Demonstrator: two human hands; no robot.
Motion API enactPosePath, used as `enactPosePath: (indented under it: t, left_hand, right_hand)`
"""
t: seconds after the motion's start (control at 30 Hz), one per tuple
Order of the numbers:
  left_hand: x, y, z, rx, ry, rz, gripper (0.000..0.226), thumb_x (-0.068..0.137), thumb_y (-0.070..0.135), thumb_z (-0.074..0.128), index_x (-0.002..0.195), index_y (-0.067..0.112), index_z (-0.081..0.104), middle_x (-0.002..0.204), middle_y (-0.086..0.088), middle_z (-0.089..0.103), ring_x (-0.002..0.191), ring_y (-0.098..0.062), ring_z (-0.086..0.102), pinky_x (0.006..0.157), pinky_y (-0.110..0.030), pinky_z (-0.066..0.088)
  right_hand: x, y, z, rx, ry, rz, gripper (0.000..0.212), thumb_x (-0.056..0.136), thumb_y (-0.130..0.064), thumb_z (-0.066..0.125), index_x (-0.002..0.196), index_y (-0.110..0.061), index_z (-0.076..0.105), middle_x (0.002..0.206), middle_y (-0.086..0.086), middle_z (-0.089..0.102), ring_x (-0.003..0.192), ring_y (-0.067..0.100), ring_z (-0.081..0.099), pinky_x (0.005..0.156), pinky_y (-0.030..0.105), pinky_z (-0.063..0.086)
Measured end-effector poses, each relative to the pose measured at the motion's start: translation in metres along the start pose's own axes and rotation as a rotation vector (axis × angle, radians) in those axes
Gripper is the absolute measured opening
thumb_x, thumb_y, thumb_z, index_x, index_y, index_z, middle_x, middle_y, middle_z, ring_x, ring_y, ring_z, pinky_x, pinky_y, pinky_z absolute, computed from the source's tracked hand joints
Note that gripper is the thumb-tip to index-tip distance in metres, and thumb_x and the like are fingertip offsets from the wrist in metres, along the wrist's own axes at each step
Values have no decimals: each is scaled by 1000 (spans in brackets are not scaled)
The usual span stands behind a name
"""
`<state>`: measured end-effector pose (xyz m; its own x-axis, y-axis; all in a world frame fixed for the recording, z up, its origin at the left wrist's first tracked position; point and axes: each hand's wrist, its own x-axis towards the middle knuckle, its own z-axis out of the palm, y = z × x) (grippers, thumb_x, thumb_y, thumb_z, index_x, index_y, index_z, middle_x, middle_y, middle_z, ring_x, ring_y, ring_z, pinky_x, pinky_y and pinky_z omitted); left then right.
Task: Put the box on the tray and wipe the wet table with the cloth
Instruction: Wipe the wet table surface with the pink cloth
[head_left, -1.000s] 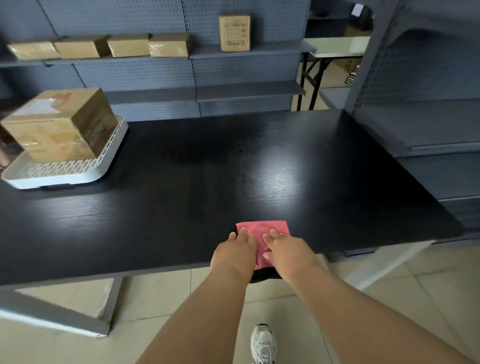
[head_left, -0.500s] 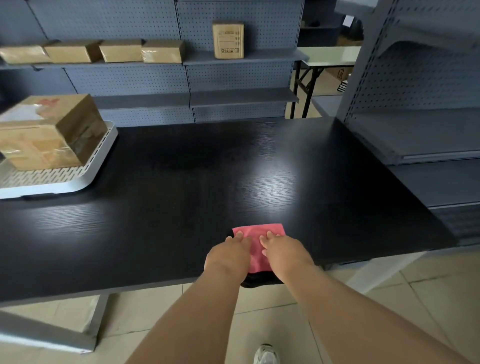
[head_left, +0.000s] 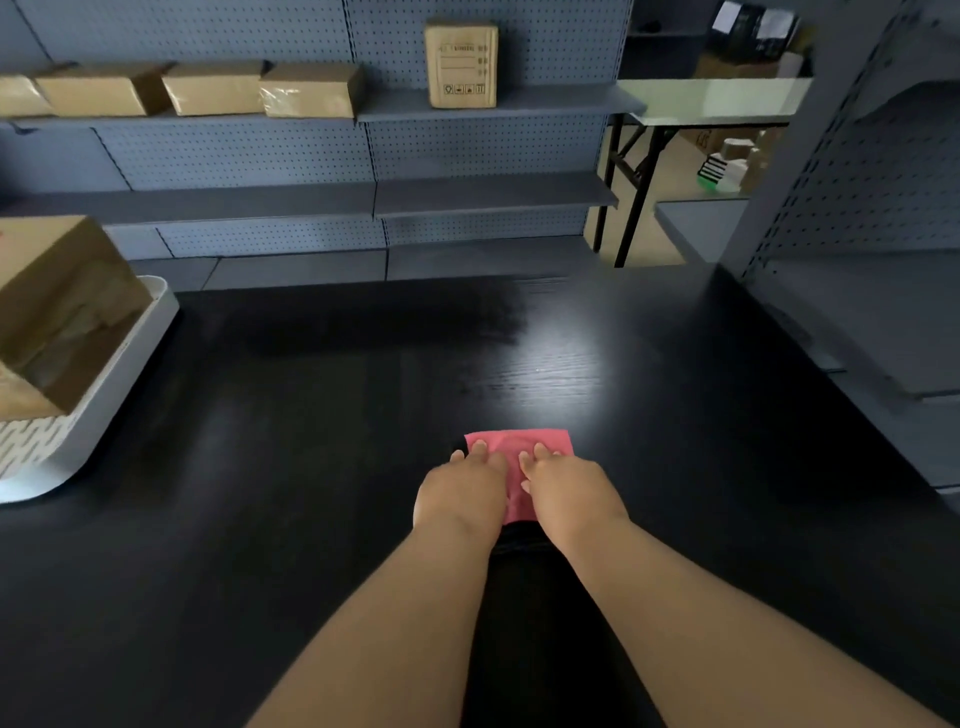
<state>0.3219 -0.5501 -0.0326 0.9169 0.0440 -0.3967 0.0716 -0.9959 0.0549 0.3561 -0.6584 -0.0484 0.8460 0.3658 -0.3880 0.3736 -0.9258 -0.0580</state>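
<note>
One black worktop carries one white tray at the left, with one box already on it. One pink cloth lies near centre under two flat hands, the left hand and the right hand, fingers straight and pressing. Wiping is the step in hand, I judge. The next move calls for a firm push toward the far edge.

Grey pegboard shelving spans the far wall. On its upper shelf, a row of flat cardboard boxes lies at left, with one upright box to their right. The lower shelf is bare. A pale-topped folding table with black legs stands far right, beside another grey shelving unit
</note>
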Motion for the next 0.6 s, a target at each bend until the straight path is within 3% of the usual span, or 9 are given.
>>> enactPosePath:
  t: [0.1, 0.6]
  left_hand:
    - [44, -5, -20, 13, 4, -16, 50, 100, 15, 42, 147, 13, 26, 161, -6, 10, 147, -28, 20, 106, -41, 37]
    - [214, -23, -88, 9, 7, -42, 48, 101, 16, 39, 147, 13, 25, 162, -6, 7, 147, -28, 17, 107, -43, 36]
  right_hand:
    - [46, 7, -22, -45, -39, -8, 55, 103, -13, 34, 153, -17, 13, 161, 3, 15, 137, 30, 39, 102, 42, 43]
    - [209, 47, -87, -138, 39, -82, 57, 101, -9, 34, 153, -14, 12, 160, 8, 17, 139, 28, 37, 103, 42, 42]
